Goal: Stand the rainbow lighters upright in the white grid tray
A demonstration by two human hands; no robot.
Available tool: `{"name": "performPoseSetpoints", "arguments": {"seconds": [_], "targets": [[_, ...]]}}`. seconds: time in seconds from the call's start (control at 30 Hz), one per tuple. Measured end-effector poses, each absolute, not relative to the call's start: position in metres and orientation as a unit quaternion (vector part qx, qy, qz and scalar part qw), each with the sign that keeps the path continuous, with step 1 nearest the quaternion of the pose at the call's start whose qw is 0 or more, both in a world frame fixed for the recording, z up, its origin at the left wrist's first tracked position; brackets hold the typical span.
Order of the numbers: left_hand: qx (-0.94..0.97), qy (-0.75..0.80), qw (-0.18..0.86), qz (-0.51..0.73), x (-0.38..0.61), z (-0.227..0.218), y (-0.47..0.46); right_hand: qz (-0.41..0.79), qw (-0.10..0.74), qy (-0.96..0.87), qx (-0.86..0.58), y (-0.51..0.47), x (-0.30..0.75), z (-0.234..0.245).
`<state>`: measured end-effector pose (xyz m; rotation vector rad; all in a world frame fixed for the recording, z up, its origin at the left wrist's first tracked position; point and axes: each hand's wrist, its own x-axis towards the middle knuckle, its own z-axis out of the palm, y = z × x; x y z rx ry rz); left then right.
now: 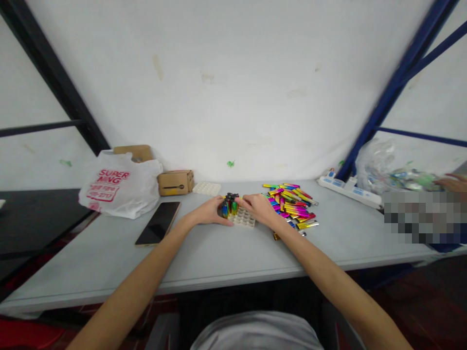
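On the grey table, a tray sits between left grip, clasping it, and right grip, hold unclear.

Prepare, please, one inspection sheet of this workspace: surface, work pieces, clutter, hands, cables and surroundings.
Surface: pale table against a white wall.
Work pieces: shiny coloured pieces stand in the left part of a pale celled tray; a loose pile of shiny pieces lies right of it.
Clutter: plastic bag, dark-screened phone and cardboard box at left; second tray beside the box.
Left hand: curved around the tray's left end.
Right hand: fingertips at the standing pieces.
Cables: power strip at right; cord cannot be made out.
Surroundings: dark frame left, blue frame right; another person's hand far right.
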<state>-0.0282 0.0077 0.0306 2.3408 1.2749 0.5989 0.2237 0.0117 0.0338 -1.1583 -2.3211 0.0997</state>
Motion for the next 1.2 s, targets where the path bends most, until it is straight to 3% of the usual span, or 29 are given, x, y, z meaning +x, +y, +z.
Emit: {"name": "performPoseSetpoints", "arguments": {"seconds": [0.17, 0.37, 0.77, 0.9, 1.03, 1.2], "targets": [[0.834, 0.473, 0.196, 0.204, -0.029, 0.030, 0.008, -0.005, 0.302, -0.804, -0.512, 0.051, 0.268, 0.045], [0.829, 0.482, 0.195, 0.204, -0.029, 0.028, 0.009, -0.001, 0.155, -0.749, -0.644, 0.103, 0.310, 0.040], [0.837, 0.471, 0.196, 0.200, -0.030, 0.028, 0.010, 0.066, 0.123, -0.855, -0.500, 0.098, 0.363, 0.038], [0.838, 0.471, 0.193, 0.198, -0.030, 0.029, 0.010, 0.062, 0.173, -0.832, -0.523, 0.096, 0.361, 0.037], [0.835, 0.476, 0.191, 0.200, -0.029, 0.031, 0.009, 0.074, 0.277, -0.803, -0.523, 0.088, 0.355, 0.037], [0.836, 0.470, 0.193, 0.206, -0.028, 0.031, 0.008, 0.200, 0.444, -0.745, -0.455, 0.075, 0.325, 0.036]]}}
